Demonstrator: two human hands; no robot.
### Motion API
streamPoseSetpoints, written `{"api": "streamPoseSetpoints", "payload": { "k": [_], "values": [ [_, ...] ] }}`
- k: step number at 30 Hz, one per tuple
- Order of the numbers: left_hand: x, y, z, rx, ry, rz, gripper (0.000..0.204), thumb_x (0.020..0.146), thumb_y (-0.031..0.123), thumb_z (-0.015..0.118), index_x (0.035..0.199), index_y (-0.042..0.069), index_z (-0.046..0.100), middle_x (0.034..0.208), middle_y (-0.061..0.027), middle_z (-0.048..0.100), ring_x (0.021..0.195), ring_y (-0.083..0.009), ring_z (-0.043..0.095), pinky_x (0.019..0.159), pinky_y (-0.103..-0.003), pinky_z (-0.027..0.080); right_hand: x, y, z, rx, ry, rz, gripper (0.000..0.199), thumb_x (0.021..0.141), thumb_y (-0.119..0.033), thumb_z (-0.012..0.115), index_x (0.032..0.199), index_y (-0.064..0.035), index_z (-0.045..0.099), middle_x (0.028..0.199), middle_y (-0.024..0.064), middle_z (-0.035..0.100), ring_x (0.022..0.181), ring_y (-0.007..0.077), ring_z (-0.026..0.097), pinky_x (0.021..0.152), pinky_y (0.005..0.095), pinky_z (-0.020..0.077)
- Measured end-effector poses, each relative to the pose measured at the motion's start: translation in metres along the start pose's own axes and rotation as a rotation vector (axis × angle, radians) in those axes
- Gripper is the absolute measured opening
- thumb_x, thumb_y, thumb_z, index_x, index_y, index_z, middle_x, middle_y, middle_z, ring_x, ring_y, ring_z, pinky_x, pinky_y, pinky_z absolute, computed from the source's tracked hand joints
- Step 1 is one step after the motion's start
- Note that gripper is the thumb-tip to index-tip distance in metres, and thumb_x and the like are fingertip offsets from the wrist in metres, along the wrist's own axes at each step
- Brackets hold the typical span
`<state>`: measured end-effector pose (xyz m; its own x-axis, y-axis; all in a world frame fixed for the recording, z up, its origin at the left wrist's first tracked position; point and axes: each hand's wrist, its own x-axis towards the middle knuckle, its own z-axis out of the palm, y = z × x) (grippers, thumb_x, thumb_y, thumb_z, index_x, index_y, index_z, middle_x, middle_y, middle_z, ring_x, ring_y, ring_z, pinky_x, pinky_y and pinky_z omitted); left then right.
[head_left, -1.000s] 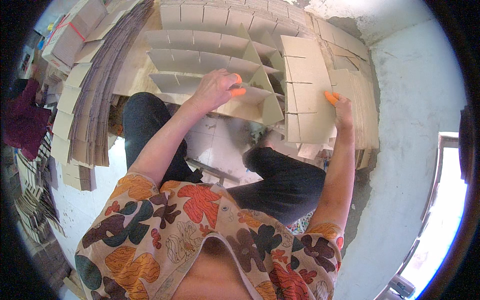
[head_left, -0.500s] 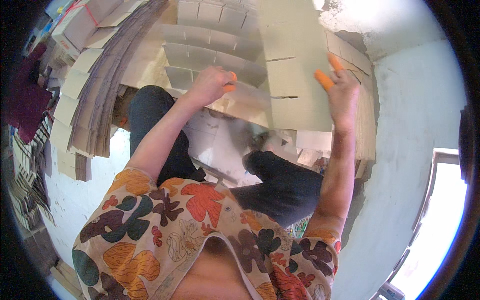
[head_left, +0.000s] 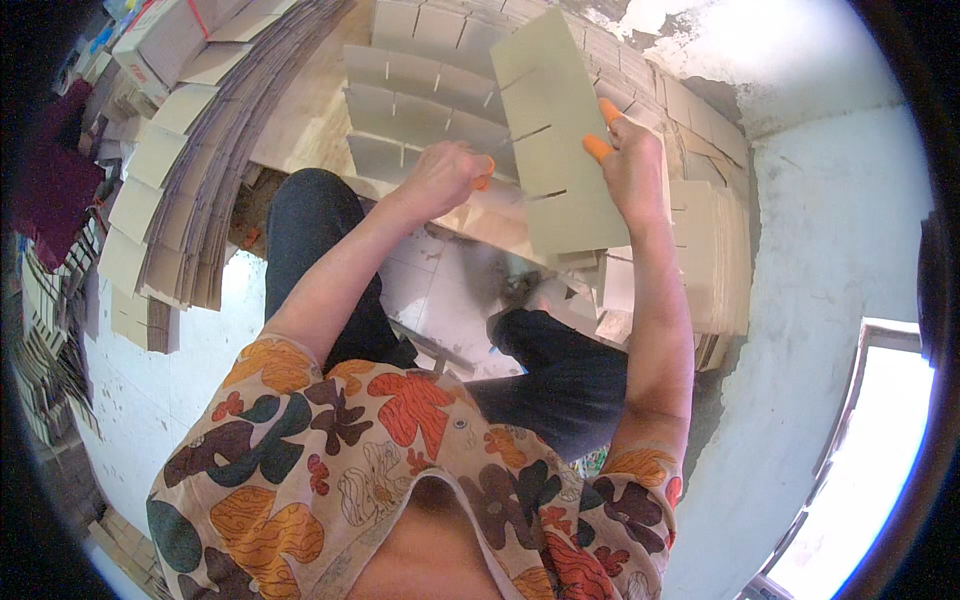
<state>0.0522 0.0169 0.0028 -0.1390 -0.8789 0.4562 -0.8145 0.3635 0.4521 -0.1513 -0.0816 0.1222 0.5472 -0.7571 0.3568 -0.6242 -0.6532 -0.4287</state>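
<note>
Grasping a flat, slotted cardboard sheet, the right hand faces the left hand, curled by thin strips, grip unclear; wooden table, flaking wall.

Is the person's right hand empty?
No: the right hand grips a slit cardboard sheet near its right edge.
</note>
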Motion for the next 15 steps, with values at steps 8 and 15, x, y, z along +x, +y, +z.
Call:
{"api": "streamPoseSetpoints", "payload": {
  "k": [8,15],
  "values": [
    [0.003,0.001,0.004,0.013,-0.021,-0.029,0.009,0.073,0.012,0.064,0.074,0.007,0.057,0.067,-0.0102,0.057,0.069,-0.0303,0.057,0.058,-0.042,0.045,0.016,-0.005,0.005,0.06,-0.053,-0.017,0.047,0.075,0.005,0.065,0.121,0.0036,0.053,0.08,0.0193,0.063,0.065,0.0116,0.052,0.064,0.0273,0.0458],
    [0.004,-0.005,0.006,-0.025,-0.033,-0.019,0.009,0.073,0.012,0.064,0.075,0.008,0.057,0.067,-0.01,0.058,0.071,-0.0304,0.058,0.059,-0.042,0.045,0.018,-0.018,0.007,0.131,-0.097,0.052,0.024,0.073,0.011,0.056,0.097,0.0101,0.058,0.091,0.0296,0.06,0.081,0.0383,0.063,0.068,0.04,0.0499]
  ]
}}
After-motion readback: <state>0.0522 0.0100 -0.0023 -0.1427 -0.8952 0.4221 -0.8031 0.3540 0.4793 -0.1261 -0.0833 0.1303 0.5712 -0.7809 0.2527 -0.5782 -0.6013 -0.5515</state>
